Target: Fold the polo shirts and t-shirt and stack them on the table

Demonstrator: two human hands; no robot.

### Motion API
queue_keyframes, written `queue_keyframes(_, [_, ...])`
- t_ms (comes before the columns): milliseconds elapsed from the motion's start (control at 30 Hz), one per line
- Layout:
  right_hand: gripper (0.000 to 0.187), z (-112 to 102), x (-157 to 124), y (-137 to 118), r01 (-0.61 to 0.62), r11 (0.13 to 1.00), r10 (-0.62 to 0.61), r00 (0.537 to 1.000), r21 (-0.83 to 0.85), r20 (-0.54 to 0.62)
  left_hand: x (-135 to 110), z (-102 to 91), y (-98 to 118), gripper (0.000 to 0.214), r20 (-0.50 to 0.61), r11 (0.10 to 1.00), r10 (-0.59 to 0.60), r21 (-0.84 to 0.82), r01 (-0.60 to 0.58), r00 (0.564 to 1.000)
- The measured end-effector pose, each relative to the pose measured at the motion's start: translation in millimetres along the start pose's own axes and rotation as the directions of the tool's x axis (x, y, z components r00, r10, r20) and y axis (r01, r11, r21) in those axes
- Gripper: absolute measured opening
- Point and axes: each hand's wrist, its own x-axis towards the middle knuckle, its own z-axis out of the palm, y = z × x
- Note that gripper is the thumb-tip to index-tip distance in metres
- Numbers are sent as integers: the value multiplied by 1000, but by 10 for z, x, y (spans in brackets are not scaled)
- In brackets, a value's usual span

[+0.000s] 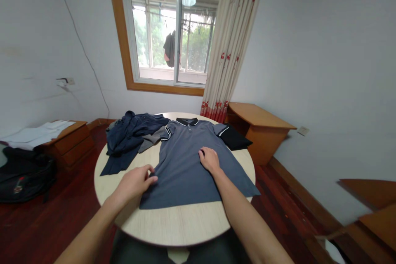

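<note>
A grey polo shirt [185, 148] with a black collar lies face up and spread flat on the round light-wood table [173, 222]. My left hand [136, 181] is at the shirt's left side edge, thumb and fingers pinched on the fabric. My right hand [209, 160] rests palm down on the middle of the shirt, fingers stretched flat. The shirt's right hem corner hangs a little over the table's edge.
A heap of dark blue and grey clothes [131, 136] lies at the table's back left. A black folded garment [235, 138] sits at the back right. A wooden cabinet [258, 130] stands behind, a low drawer unit [72, 140] and a black bag [24, 177] to the left.
</note>
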Motion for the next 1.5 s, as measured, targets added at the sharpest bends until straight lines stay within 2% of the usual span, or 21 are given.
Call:
queue_keyframes(33, [35, -11, -22, -20, -3, 1000, 3, 1000, -4, -3, 75, 30, 116, 26, -20, 996, 88, 34, -87, 996])
queue_keyframes(100, [36, -34, -70, -54, -4, 1000, 4, 1000, -6, -4, 261, 147, 325, 34, -23, 961, 275, 34, -275, 961])
queue_keyframes(167, [37, -53, -117, -68, -11, 1000, 11, 1000, -7, -1, 469, 310, 453, 44, 11, 923, 382, 51, -382, 924])
queue_keyframes(300, [42, -67, -174, -9, -68, 997, 69, 997, -30, 27, 798, 587, 427, 61, 89, 936, 306, 154, -316, 948])
queue_keyframes(400, [48, -61, -172, 82, -157, 985, 163, 983, -75, 82, 876, 652, 290, 67, 87, 941, 242, 220, -256, 966])
queue_keyframes(600, [59, -116, -108, 380, -224, 962, 252, 949, -156, 190, 822, 565, 77, 74, 77, 940, 162, 293, -178, 984])
queue_keyframes(800, [63, -277, -140, 881, -274, 941, 309, 934, -197, 180, 778, 539, -111, 72, 25, 945, 151, 291, -152, 988])
queue_keyframes(933, [62, -341, -213, 1050, -265, 944, 298, 940, -195, 164, 744, 536, -175, 71, 8, 944, 159, 292, -154, 987])
queue_keyframes(1067, [60, -345, -267, 1062, -250, 944, 281, 951, -214, 128, 687, 520, -185, 66, -17, 947, 139, 296, -128, 990])
queue_keyframes(1200, [56, -363, -308, 999, -245, 938, 270, 960, -246, 76, 567, 481, -151, 50, -189, 946, 126, 317, -61, 974])
queue_keyframes(1267, [52, -392, -332, 948, -248, 933, 264, 964, -261, 29, 494, 455, -119, 40, -236, 944, 138, 324, -56, 962])
queue_keyframes(1500, [40, -472, -400, 831, -352, 891, 329, 936, -285, -127, 354, 382, -22, 31, -166, 967, 149, 232, -108, 975])
